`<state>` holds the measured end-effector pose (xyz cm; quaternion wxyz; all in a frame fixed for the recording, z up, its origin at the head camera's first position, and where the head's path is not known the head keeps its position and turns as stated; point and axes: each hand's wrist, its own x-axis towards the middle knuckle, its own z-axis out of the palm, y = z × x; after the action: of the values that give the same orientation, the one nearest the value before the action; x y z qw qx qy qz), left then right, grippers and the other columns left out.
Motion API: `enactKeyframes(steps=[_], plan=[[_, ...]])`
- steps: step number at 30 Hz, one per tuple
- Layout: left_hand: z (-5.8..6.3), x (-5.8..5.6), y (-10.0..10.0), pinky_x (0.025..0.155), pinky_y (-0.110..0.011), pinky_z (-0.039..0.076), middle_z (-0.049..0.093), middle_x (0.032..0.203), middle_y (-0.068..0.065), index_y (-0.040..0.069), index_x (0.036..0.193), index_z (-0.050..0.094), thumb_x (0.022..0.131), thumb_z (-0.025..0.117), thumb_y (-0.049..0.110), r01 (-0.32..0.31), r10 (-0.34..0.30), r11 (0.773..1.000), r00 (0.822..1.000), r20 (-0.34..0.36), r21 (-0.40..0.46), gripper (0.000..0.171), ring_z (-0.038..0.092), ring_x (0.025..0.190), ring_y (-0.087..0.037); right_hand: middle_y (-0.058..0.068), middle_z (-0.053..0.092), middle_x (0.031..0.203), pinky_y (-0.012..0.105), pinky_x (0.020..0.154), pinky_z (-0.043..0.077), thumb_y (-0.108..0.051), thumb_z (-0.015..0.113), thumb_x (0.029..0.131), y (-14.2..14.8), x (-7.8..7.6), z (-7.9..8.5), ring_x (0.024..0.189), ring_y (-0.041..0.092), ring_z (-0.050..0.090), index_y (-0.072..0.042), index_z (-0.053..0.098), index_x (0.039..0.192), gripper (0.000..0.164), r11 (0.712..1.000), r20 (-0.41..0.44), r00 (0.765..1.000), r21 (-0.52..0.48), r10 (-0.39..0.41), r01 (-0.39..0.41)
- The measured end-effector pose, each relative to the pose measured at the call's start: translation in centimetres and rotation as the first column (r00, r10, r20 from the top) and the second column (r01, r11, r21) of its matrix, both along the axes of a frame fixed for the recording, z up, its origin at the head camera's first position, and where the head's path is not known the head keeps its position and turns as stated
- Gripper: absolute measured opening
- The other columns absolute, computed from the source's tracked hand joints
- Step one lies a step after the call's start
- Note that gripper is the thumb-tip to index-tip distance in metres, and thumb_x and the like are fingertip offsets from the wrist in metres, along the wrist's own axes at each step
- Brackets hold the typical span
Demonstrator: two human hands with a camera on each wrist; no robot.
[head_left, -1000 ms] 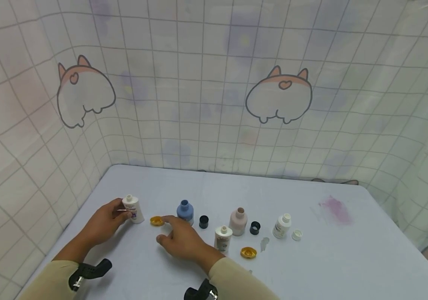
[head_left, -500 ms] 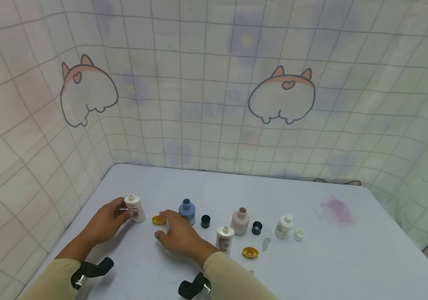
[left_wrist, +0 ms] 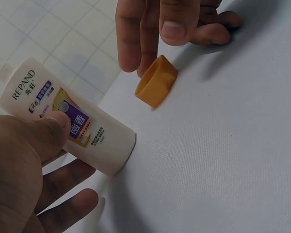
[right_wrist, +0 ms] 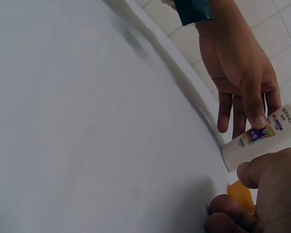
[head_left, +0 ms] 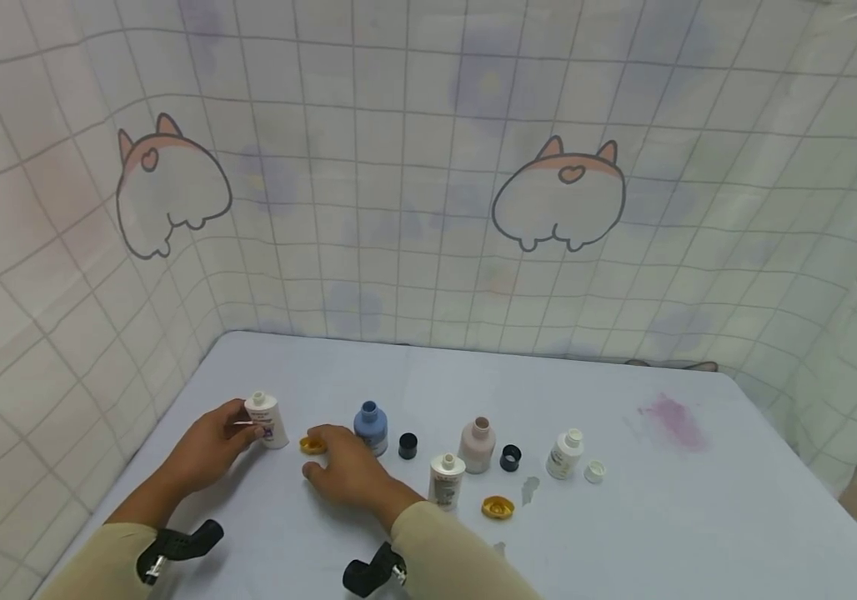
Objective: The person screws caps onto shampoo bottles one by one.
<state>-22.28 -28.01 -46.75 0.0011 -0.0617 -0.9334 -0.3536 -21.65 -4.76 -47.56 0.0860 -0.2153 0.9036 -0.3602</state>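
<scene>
My left hand point(head_left: 207, 446) grips a white shampoo-like bottle point(head_left: 265, 408) at the left of the table, thumb across the purple label. Its narrow white neck is uncapped, and its base rests on the cloth. In the left wrist view the bottle point(left_wrist: 104, 145) reads REPAND. Right of it lies a yellow-orange oval cap point(head_left: 312, 447), hollow side showing in the left wrist view. My right hand point(head_left: 349, 471) reaches over this cap with loosely bent fingers, fingertips right at its rim. In the right wrist view the right hand partly hides the cap point(right_wrist: 240, 194).
To the right stand an open blue bottle point(head_left: 371, 429), a pink bottle point(head_left: 477, 446), a white bottle point(head_left: 447, 482) and a smaller white bottle point(head_left: 564, 454). Beside them lie two black caps point(head_left: 408, 446), another yellow cap point(head_left: 498, 507) and a white cap point(head_left: 594, 472).
My right hand has shifted slightly left, further over the yellow-orange cap. The left hand keeps its hold on the white bottle in the same place.
</scene>
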Motion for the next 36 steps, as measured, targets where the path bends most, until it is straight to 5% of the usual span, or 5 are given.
enactKeyframes(steps=[18, 30, 36], plan=[[-0.3, -0.1, -0.2, 0.078, -0.038, 0.054, 0.052, 0.128, -0.021, 0.000, 0.136, 0.039, 0.095, 0.056, 0.032, 0.025, -0.024, 0.999, 1.000, -0.012, 0.021, 0.054, 0.056, 0.111, -0.036, -0.007, 0.057, 0.107, 0.025, 0.090, 0.046, -0.024, 0.067, 0.088, -1.6, -0.7, -0.8, 0.099, 0.004, 0.054, -0.019, 0.057, 0.124, 0.039, 0.986, 0.000, 0.986, 0.027, -0.166, 0.166], [-0.5, -0.2, -0.2, 0.078, -0.038, 0.054, 0.052, 0.129, -0.021, 0.002, 0.137, 0.038, 0.095, 0.055, 0.033, 0.017, -0.017, 1.000, 1.000, -0.015, 0.020, 0.055, 0.056, 0.111, -0.036, -0.010, 0.057, 0.098, 0.022, 0.084, 0.048, -0.023, 0.072, 0.085, -1.8, -1.0, -1.8, 0.091, 0.003, 0.054, -0.019, 0.062, 0.115, 0.032, 0.982, -0.046, 0.981, 0.007, -0.189, 0.189], [-0.3, -0.1, -0.1, 0.078, -0.037, 0.054, 0.051, 0.129, -0.021, 0.002, 0.137, 0.038, 0.095, 0.055, 0.034, 0.018, -0.017, 0.999, 1.000, -0.013, 0.027, 0.056, 0.056, 0.110, -0.035, -0.015, 0.058, 0.097, 0.020, 0.082, 0.048, -0.023, 0.075, 0.081, -1.7, -0.7, -2.2, 0.091, 0.000, 0.053, -0.023, 0.065, 0.108, 0.028, 0.979, -0.034, 0.982, -0.089, -0.187, 0.183]])
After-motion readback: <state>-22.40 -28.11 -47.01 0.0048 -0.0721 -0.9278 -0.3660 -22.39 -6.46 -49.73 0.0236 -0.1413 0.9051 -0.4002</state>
